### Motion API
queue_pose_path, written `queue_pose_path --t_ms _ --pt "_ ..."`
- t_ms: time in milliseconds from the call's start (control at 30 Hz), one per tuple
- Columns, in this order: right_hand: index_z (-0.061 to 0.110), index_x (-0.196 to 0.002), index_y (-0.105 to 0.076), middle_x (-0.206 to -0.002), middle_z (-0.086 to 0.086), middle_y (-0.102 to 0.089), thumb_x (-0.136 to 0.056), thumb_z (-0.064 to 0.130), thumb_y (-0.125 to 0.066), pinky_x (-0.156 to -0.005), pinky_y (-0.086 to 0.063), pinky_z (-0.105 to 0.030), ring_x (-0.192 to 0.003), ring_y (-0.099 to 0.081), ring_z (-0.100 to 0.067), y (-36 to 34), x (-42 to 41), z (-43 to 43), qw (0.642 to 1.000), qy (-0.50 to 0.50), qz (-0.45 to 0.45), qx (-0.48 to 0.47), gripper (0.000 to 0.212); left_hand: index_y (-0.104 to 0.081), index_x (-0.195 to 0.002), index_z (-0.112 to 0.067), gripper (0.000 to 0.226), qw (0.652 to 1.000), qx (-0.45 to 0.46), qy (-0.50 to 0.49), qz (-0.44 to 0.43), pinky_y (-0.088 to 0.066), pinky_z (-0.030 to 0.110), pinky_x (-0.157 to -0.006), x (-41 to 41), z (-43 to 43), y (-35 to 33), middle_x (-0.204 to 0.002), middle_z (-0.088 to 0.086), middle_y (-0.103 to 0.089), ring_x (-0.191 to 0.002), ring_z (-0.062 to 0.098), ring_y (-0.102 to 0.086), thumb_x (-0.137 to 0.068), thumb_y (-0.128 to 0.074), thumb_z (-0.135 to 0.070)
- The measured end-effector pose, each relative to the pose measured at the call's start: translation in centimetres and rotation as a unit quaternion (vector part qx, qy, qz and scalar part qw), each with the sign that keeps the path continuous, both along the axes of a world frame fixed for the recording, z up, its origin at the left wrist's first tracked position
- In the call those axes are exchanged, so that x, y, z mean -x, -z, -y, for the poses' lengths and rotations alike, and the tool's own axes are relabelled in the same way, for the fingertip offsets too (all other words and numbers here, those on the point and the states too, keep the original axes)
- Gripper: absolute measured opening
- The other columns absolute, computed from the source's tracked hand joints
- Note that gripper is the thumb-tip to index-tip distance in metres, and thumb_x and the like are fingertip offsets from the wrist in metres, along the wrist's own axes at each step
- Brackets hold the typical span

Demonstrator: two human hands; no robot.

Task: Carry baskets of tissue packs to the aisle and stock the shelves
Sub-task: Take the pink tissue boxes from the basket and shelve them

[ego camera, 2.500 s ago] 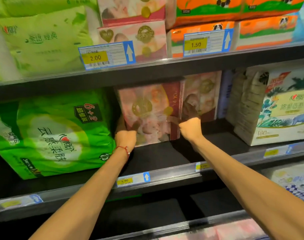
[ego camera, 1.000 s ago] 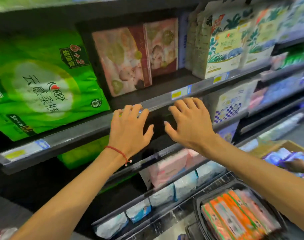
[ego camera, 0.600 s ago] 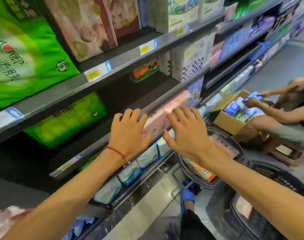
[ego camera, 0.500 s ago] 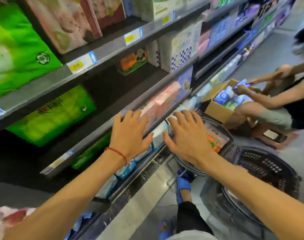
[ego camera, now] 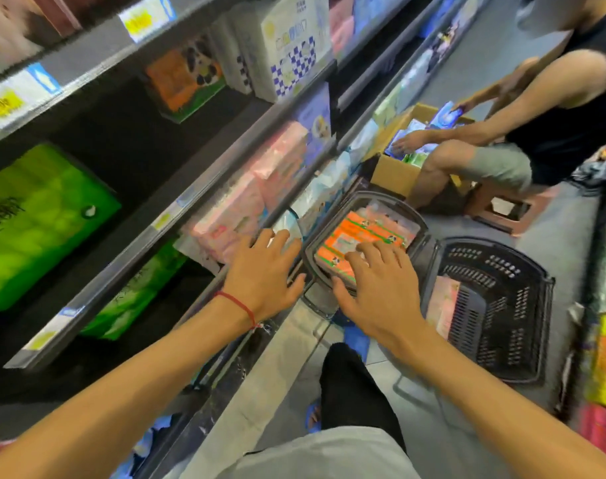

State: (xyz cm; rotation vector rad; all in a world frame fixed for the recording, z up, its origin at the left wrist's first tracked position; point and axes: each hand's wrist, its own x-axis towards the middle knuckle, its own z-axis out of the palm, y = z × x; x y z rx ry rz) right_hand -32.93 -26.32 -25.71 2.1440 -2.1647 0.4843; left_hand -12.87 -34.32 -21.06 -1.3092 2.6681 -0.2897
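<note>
A black basket (ego camera: 419, 225) on the floor by the shelving holds several orange tissue packs (ego camera: 363, 233). My right hand (ego camera: 381, 288) hovers over its near edge, fingers spread, holding nothing. My left hand (ego camera: 265, 276), with a red cord at the wrist, hangs just left of the basket in front of the low shelf, also spread and empty. A second black basket (ego camera: 495, 305) lies to the right with a pink pack (ego camera: 444, 305) inside. Pink packs (ego camera: 246, 198) fill the low shelf (ego camera: 163, 233).
A person (ego camera: 536, 115) sits on a low stool (ego camera: 501, 209) at the far right, hands in a cardboard box (ego camera: 398, 160) of packs. Green packs (ego camera: 35, 219) and checkered boxes (ego camera: 291, 46) stand on higher shelves. My dark trouser leg (ego camera: 356, 385) is below.
My hands let go of the pink pack on the upper shelf and dropped, fingers spread, toward the floor baskets. My view swung down and right from the shelves to the basket.
</note>
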Motion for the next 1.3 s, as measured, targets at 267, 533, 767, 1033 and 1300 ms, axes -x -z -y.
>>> queue_pose_path --t_ms 267,533,767,1033,1300 --pt "0.011 -0.109 -0.071 -0.111 -0.01 -0.068 -0.095 0.052 -0.048 -0.102 -0.043 -0.048 -0.111 -0.059 -0.034 3.2 9.1 1.0 0.994 0.075 -0.01 -0.085 0.049 -0.054 -0.134 -0.02 0.06 0.993 -0.077 0.09 0.006 -0.043 0.046 -0.086 10.5 4.1 3.4 -0.127 0.006 -0.058 -0.113 0.03 -0.053 -0.087 -0.044 -0.056" --pt "0.008 -0.11 -0.071 -0.114 -0.015 -0.067 -0.092 0.048 -0.05 -0.106 -0.042 -0.051 -0.114 -0.058 -0.037 4.8 20.1 -2.8 0.964 0.194 -0.041 -0.18 0.048 -0.05 -0.141 -0.021 0.065 0.965 -0.128 0.229 0.033 -0.037 0.051 -0.101 24.4 5.2 6.5 -0.145 0.008 -0.051 -0.13 0.033 -0.047 -0.088 -0.045 -0.057" --pt "0.009 -0.103 -0.068 -0.108 -0.013 -0.066 -0.094 0.044 -0.056 -0.108 -0.041 -0.052 -0.109 -0.058 -0.037 7.5 25.4 -4.7 0.933 0.293 -0.021 -0.21 0.038 -0.059 -0.13 -0.015 0.061 0.931 -0.164 0.318 0.071 -0.042 0.05 -0.09 31.4 7.3 10.9 -0.125 0.012 -0.059 -0.113 0.035 -0.055 -0.086 -0.047 -0.055" --pt "0.012 -0.108 -0.07 -0.113 -0.01 -0.067 -0.094 0.042 -0.056 -0.107 -0.042 -0.05 -0.114 -0.058 -0.036 14.7 27.3 -3.1 0.89 0.373 0.017 -0.263 0.035 -0.053 -0.137 -0.015 0.065 0.894 -0.195 0.385 0.119 -0.042 0.049 -0.093 36.7 12.2 19.1 -0.128 0.011 -0.057 -0.117 0.033 -0.052 -0.089 -0.042 -0.058" --pt "0.011 -0.111 -0.071 -0.109 -0.01 -0.068 -0.096 0.04 -0.057 -0.103 -0.043 -0.047 -0.109 -0.059 -0.033 25.5 27.8 -1.0 0.855 0.4 0.039 -0.328 0.035 -0.049 -0.138 -0.017 0.064 0.863 -0.203 0.434 0.16 -0.04 0.047 -0.086 38.5 14.4 28.7 -0.13 0.006 -0.054 -0.114 0.029 -0.05 -0.091 -0.037 -0.059"
